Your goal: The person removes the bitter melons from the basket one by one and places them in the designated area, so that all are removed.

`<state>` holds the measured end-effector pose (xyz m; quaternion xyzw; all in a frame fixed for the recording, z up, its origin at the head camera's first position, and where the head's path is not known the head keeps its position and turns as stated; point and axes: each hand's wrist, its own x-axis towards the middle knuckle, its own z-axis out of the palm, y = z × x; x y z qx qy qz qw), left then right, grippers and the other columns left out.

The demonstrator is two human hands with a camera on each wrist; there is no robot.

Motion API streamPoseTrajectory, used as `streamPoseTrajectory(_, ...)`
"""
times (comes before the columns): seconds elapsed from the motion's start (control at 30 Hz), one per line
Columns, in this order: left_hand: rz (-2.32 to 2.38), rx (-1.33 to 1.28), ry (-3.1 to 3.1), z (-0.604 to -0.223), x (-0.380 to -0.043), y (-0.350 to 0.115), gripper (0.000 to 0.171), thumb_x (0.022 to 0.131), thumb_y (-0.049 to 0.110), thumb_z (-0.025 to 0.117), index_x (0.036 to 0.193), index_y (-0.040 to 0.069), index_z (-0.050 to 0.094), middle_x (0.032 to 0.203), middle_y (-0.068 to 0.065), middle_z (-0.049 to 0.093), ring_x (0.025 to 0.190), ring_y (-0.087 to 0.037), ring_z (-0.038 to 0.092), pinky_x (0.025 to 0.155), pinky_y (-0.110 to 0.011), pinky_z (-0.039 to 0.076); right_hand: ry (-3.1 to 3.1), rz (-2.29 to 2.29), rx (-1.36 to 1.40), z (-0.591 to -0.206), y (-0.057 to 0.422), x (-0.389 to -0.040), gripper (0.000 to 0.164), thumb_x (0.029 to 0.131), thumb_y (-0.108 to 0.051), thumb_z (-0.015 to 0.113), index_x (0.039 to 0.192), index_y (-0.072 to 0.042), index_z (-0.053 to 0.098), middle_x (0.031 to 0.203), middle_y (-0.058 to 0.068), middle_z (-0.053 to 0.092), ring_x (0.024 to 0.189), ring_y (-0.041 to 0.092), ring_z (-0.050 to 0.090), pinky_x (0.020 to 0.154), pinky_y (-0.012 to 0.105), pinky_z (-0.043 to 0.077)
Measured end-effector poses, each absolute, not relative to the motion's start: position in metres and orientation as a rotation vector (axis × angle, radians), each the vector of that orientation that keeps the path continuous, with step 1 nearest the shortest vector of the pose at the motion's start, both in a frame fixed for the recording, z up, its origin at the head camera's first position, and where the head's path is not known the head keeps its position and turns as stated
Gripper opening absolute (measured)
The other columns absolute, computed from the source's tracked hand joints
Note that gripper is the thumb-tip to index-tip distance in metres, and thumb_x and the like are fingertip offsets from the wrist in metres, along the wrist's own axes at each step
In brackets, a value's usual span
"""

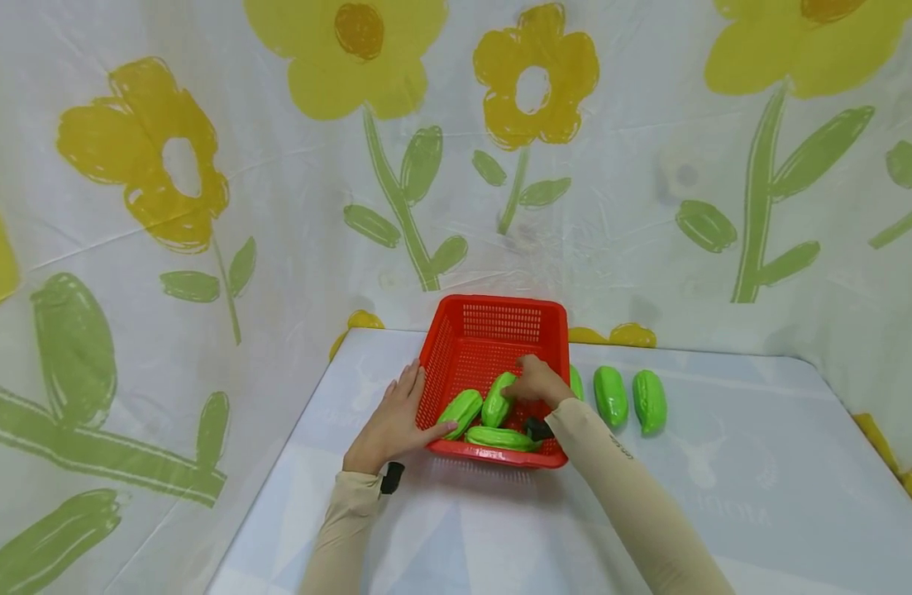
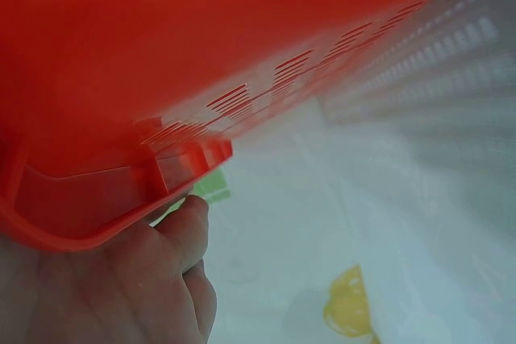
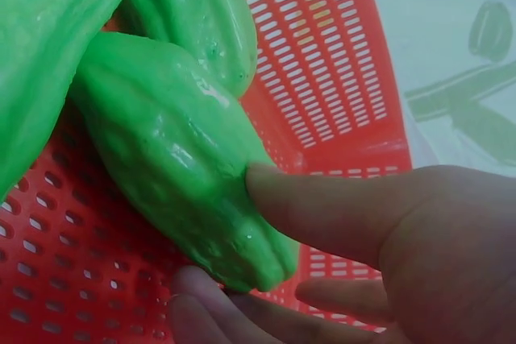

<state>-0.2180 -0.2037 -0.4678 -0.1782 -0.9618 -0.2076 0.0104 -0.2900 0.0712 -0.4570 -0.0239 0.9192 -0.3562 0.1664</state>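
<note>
A red plastic basket [image 1: 515,456] stands on the table with three glossy green ridged bitter melons in its near part. My right hand [image 1: 541,382] reaches inside and pinches the middle bitter melon [image 1: 496,402]. In the right wrist view, the thumb [image 3: 322,207] lies on top of this bitter melon [image 3: 177,159], with fingers near its lower end. Another bitter melon [image 1: 461,413] lies to the left, and one [image 1: 500,439] lies crosswise along the front wall. My left hand [image 1: 389,426] rests against the basket's near left corner, fingers extended along the outside and thumb across the rim.
Right of the basket, two bitter melons lie side by side, one nearer [image 1: 611,397] and one farther right [image 1: 650,402]. A third [image 1: 576,383] is partly hidden behind the basket wall. A flower-print curtain [image 1: 612,248] hangs behind the pale table [image 1: 738,479].
</note>
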Motion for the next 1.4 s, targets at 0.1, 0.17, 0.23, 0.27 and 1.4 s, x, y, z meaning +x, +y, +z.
streamPoseTrajectory(0.1,-0.635,-0.559,-3.010,-0.469,-0.219,-0.204,0.117,0.088,0.073,0.061,0.163,-0.003,0.016,0.175,-0.018,0.009,0.162,-0.038,0.014,0.131,-0.056,0.019,2.576,-1.044,-0.064,-0.457,0.072,-0.291,0.076,0.090,-0.021,0.079,0.149,0.010,0.043,0.120,0.022,0.070,0.088,0.026,0.072,0.088,0.039,0.061)
streamPoseTrajectory(0.17,-0.622,-0.557,-3.025,-0.469,-0.219,-0.204,0.117,0.088,0.074,0.060,0.164,-0.003,0.014,0.175,-0.017,0.007,0.163,-0.037,0.013,0.132,-0.055,0.017,2.556,-1.054,-0.073,-0.458,0.072,-0.292,0.075,0.091,-0.021,0.078,0.148,0.011,0.043,0.109,0.020,0.073,0.084,0.025,0.074,0.084,0.036,0.061)
streamPoseTrajectory(0.23,-0.619,-0.556,-3.033,-0.469,-0.219,-0.204,0.117,0.088,0.074,0.060,0.164,-0.003,0.013,0.175,-0.017,0.007,0.163,-0.036,0.012,0.132,-0.055,0.016,2.532,-1.076,-0.070,-0.459,0.073,-0.294,0.074,0.091,-0.021,0.078,0.148,0.012,0.043,0.104,0.018,0.073,0.082,0.024,0.075,0.081,0.035,0.062)
streamPoseTrajectory(0.27,-0.626,-0.555,-3.033,-0.470,-0.219,-0.204,0.117,0.088,0.073,0.060,0.164,-0.003,0.014,0.175,-0.017,0.007,0.163,-0.036,0.012,0.132,-0.055,0.016,2.524,-1.086,-0.067,-0.459,0.073,-0.295,0.073,0.091,-0.020,0.078,0.147,0.012,0.044,0.103,0.018,0.073,0.081,0.024,0.075,0.079,0.034,0.062)
streamPoseTrajectory(1.4,-0.631,-0.534,-3.047,-0.469,-0.219,-0.203,0.118,0.088,0.075,0.060,0.164,-0.001,0.012,0.176,-0.015,0.004,0.163,-0.035,0.011,0.133,-0.054,0.015,2.318,-1.418,-0.007,-0.459,0.071,-0.299,0.054,0.093,-0.009,0.076,0.138,0.013,0.055,0.129,0.030,0.066,0.087,0.030,0.079,0.070,0.039,0.066)
